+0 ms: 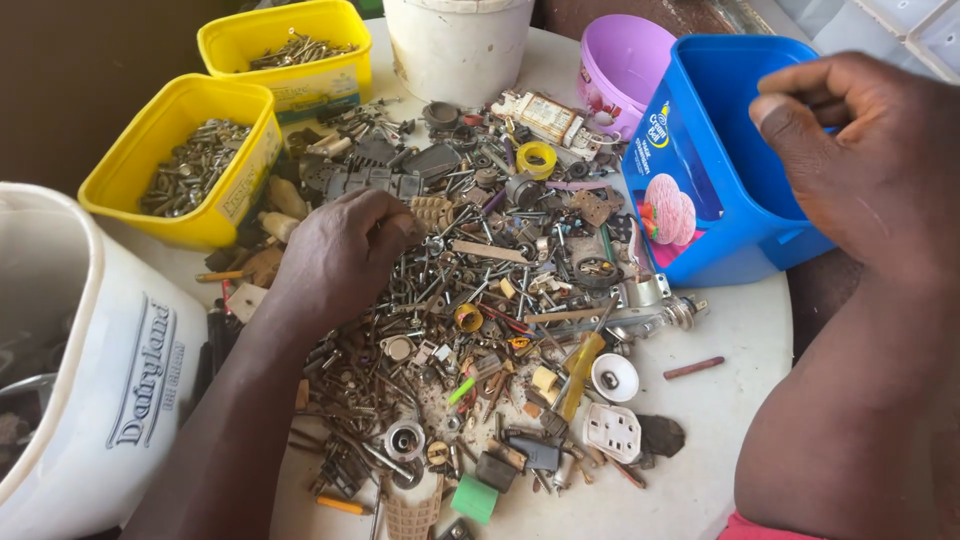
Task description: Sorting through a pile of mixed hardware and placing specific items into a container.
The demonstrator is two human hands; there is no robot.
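A big heap of mixed hardware (480, 300) covers the round white table (740, 330): screws, nails, washers, plastic bits, electrical parts. My left hand (340, 250) rests on the left side of the heap, fingers curled down into the screws; what it grips is hidden. My right hand (860, 150) hovers over the blue plastic tub (700, 150) at the right, fingers curled with the thumb pressed against them, maybe pinching something small that I cannot make out.
Two yellow tubs with screws, a nearer tub (190, 160) and a farther tub (290, 50), stand at the back left. A white bucket (460, 45) and a pink tub (625, 65) sit behind the heap. A large white tub (90, 360) stands at the left front.
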